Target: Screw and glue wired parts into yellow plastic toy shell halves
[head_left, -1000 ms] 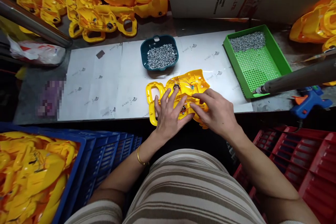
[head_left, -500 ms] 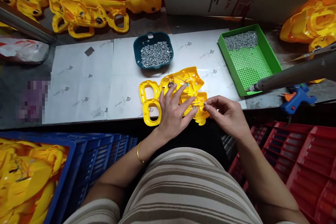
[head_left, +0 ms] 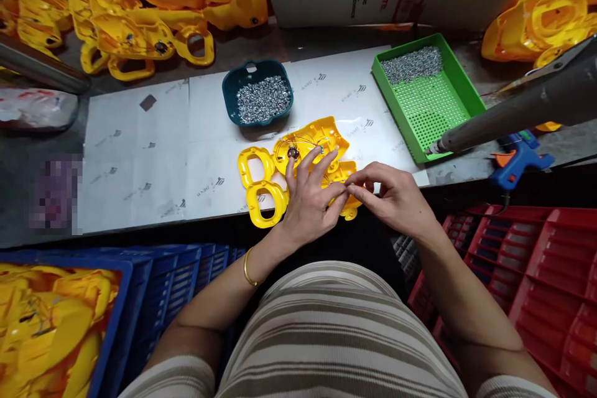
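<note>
Two yellow plastic shell halves with ring-shaped handles lie side by side at the bench's front edge. The far shell half [head_left: 329, 130] shows its inside, with thin wires and a round dark part [head_left: 293, 153]. My left hand [head_left: 310, 199] lies over the near shell half [head_left: 351, 169] and hides much of it. Its thumb and index finger close together at the tips, while the other fingers spread toward the far half. My right hand [head_left: 394, 196] pinches at the same spot, touching the left fingertips. What seems a thin wire there is mostly hidden.
A dark teal tray [head_left: 228, 96] and a green basket [head_left: 405, 127] hold small metal pieces. A blue glue gun [head_left: 520, 161] lies at right, below a grey metal bar [head_left: 513, 115]. More yellow shells [head_left: 140, 31] pile behind. Blue [head_left: 116, 323] and red crates [head_left: 545, 280] flank me below.
My right hand has moved left, so its fingertips now meet those of my left hand. The left thumb and index finger have drawn together. The whole view has shifted slightly.
</note>
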The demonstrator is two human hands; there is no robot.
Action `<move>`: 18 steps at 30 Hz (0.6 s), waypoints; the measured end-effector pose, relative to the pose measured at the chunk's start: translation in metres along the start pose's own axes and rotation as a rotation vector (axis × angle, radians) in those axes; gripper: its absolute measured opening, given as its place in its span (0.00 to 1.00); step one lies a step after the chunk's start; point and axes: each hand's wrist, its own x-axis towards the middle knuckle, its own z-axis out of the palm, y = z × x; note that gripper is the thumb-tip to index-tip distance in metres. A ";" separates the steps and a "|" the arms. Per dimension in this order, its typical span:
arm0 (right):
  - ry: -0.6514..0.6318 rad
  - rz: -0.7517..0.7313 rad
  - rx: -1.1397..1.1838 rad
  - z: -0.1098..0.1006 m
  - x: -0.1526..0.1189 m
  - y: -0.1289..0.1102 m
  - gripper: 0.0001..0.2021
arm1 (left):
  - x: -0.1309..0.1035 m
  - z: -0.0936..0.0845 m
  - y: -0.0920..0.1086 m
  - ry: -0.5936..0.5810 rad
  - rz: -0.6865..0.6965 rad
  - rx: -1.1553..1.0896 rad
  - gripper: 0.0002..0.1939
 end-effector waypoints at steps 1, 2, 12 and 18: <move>0.009 0.043 0.026 0.000 -0.001 0.002 0.07 | -0.001 0.000 0.000 -0.001 -0.005 -0.009 0.09; 0.016 0.091 0.060 0.001 -0.002 0.004 0.08 | -0.001 0.000 -0.001 0.000 -0.015 -0.021 0.09; 0.182 0.071 0.202 0.005 -0.017 0.014 0.05 | 0.002 -0.003 0.002 -0.040 -0.121 -0.167 0.09; 0.179 0.055 0.191 0.006 -0.015 0.009 0.03 | 0.011 -0.004 0.009 -0.058 -0.158 -0.219 0.07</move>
